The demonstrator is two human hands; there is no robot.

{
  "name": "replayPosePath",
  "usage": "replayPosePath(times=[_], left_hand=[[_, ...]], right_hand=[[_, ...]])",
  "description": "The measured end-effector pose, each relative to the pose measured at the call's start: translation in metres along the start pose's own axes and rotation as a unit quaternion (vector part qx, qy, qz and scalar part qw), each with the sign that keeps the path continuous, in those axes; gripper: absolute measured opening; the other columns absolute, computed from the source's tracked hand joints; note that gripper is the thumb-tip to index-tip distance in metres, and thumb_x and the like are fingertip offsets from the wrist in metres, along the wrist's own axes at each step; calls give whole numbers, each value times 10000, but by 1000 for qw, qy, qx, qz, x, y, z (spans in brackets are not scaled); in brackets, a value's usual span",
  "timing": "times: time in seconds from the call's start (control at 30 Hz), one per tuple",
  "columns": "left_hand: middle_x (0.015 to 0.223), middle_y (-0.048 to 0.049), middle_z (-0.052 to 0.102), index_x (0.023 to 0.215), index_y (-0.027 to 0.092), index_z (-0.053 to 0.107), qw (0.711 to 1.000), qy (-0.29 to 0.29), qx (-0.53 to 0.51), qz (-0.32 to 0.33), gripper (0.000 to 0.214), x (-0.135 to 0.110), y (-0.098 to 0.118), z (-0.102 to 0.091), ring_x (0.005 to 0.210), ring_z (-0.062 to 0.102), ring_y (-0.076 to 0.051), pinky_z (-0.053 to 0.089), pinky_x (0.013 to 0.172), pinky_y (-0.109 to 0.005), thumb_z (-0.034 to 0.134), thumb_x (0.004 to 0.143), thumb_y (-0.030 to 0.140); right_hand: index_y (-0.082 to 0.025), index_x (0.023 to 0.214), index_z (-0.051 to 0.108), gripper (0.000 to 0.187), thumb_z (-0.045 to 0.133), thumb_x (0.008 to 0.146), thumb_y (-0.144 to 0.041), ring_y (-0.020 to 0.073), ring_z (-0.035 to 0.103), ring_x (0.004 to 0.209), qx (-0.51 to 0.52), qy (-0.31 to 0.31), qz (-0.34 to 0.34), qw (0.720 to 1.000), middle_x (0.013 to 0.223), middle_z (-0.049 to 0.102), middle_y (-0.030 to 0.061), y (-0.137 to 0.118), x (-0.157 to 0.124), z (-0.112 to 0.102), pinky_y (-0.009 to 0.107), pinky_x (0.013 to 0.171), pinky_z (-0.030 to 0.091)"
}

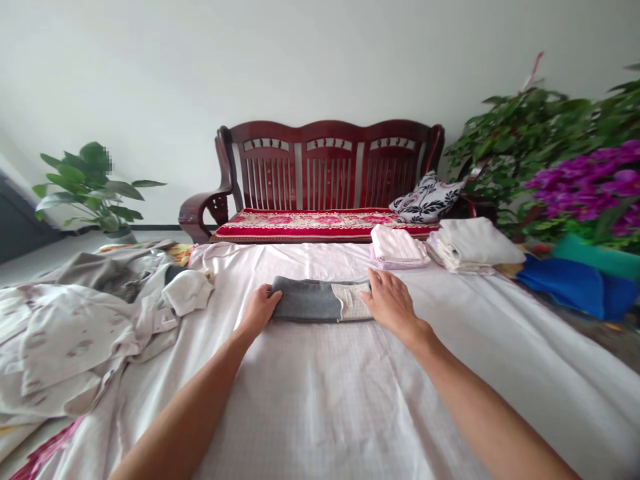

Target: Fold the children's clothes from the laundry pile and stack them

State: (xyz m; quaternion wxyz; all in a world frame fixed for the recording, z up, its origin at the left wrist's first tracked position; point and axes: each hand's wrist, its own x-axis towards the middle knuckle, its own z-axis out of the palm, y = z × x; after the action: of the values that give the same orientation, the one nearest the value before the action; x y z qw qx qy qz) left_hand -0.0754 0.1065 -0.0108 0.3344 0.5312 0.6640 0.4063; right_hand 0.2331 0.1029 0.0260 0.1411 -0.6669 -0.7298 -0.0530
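Observation:
A folded grey garment (310,300) with a pale patch at its right end lies on the white sheet (320,400) in front of me. My left hand (259,311) is curled against the garment's left end, fingers closed on its edge. My right hand (389,301) rests on the right end with its fingers lying flat over the pale patch. Both arms reach forward across the sheet.
A heap of unfolded pale clothes (75,327) lies at the left. Folded stacks (400,245) (475,245) sit at the far right of the sheet, blue and green cloth (575,283) beyond. A red wooden bench (325,180) and potted plants (95,187) stand behind.

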Motion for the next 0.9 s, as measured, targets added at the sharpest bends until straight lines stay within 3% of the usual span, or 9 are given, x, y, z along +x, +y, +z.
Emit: replayPosePath(times=[0.1,0.27,0.4,0.53,0.63,0.73,0.8,0.87,0.9], left_hand=[[604,41,503,781,199,582,999,-20,-18,-17,240,0,1,1,517,495,-137,365,427,-221,602,793,437],[633,40,533,862,198,624,994,-52,-93,-31,304,1,-1,-1,542,526,-145,399,425,-226,627,761,485],[648,24,579,911,157,642,988,-61,-136,-30,348,-2,12,-5,563,544,-134,400,462,-217,667,719,446],[646,35,581,975,144,631,986,-74,-144,-32,394,-7,47,-8,516,522,-108,382,449,-202,703,708,424],[686,21,611,1047,136,630,985,-97,-146,1,402,-10,78,-1,519,542,-102,382,438,-188,722,738,375],[719,-4,642,1173,116,606,987,-108,-115,35,417,-12,103,20,527,568,-110,384,419,-177,688,802,288],[748,-21,660,1255,114,573,987,-118,-96,47,440,-15,115,38,530,589,-118,405,415,-177,647,851,271],[817,-45,686,1293,133,559,981,-157,-101,50,428,-20,121,55,545,630,-129,451,435,-189,598,903,304],[858,-59,698,1287,140,566,976,-181,-113,52,403,-22,122,62,559,652,-136,474,451,-197,564,928,325]], right_hand=[[-125,1476,448,572,483,962,-373,338,251,1501,-6,22,-79,997,1603,362,172,-21,-4,2,512,1209,212],[-182,1515,423,575,436,994,-427,287,256,1512,42,-45,-230,971,1618,353,105,-51,-18,26,513,1233,202],[-160,1448,521,531,465,986,-416,295,321,1484,101,-68,-246,962,1569,436,121,-52,-21,29,509,1225,236],[-189,1262,682,394,457,965,-319,255,530,1326,279,-28,-187,941,1365,646,107,-44,-14,16,445,1161,364],[-215,1225,691,396,455,961,-394,247,635,1185,475,-86,-79,872,1247,712,93,-41,-7,9,438,1070,460],[-179,1344,592,568,401,970,-562,256,683,1096,633,-187,54,749,1260,701,132,-37,0,5,440,960,532],[-179,1393,531,655,370,958,-642,252,708,1016,686,-220,117,684,1237,707,141,-34,4,2,433,885,561],[-206,1376,532,662,420,927,-679,250,718,937,705,-232,125,658,1181,726,121,-31,7,-3,422,807,578],[-220,1339,557,633,493,898,-670,249,717,905,702,-229,119,663,1140,737,104,-29,9,-5,409,769,581]])
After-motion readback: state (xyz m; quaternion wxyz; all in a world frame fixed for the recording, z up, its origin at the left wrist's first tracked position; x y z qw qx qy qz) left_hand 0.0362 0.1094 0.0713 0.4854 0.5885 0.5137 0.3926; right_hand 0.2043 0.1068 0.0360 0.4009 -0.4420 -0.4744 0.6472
